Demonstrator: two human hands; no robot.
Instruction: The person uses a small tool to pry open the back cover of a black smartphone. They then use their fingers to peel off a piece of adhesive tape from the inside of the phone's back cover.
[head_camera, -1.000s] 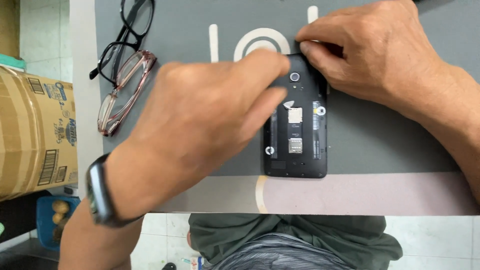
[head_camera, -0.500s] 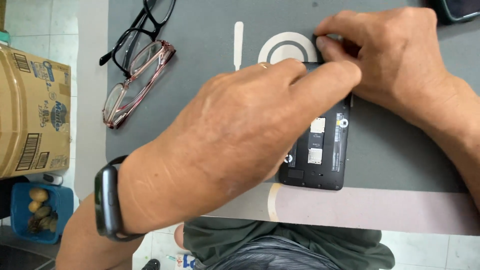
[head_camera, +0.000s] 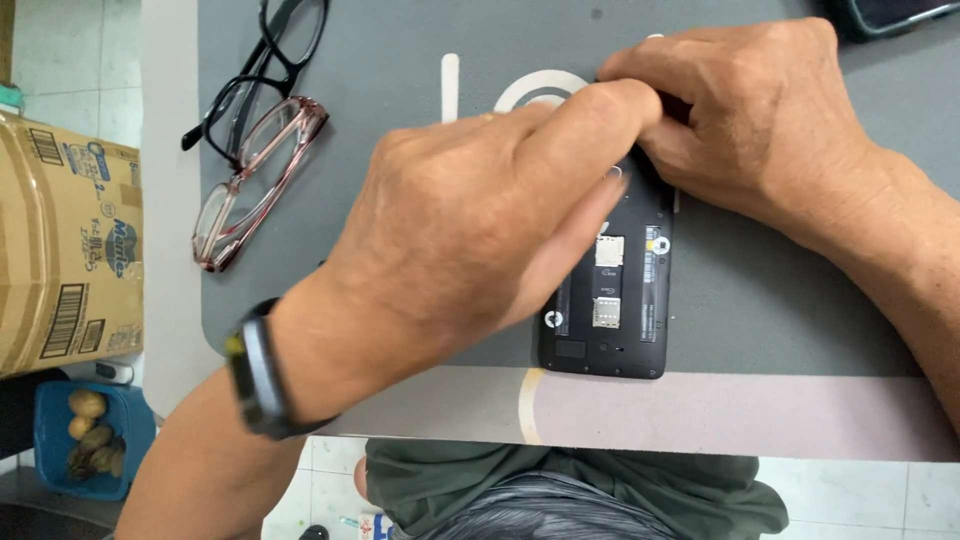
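Observation:
A black phone (head_camera: 612, 318) lies on the grey work mat (head_camera: 780, 320) with its back cover off, so card slots and inner parts show. My left hand (head_camera: 470, 220), with a dark band on its wrist, lies across the phone's left side, fingers pressed against its upper edge. My right hand (head_camera: 760, 120) pinches the phone's top end, fingertips meeting the left hand's fingers there. What is between the fingertips is hidden.
Two pairs of glasses, one black (head_camera: 262, 70) and one pink-framed (head_camera: 255, 185), lie at the mat's left. A white stick tool (head_camera: 450, 85) and a white ring (head_camera: 540, 92) lie behind the hands. A cardboard box (head_camera: 60, 240) and a blue basket (head_camera: 85, 435) sit at the left.
The view has shifted slightly. My left fingers have moved up to the phone's top edge to meet the right hand's fingertips. The phone stays flat on the mat.

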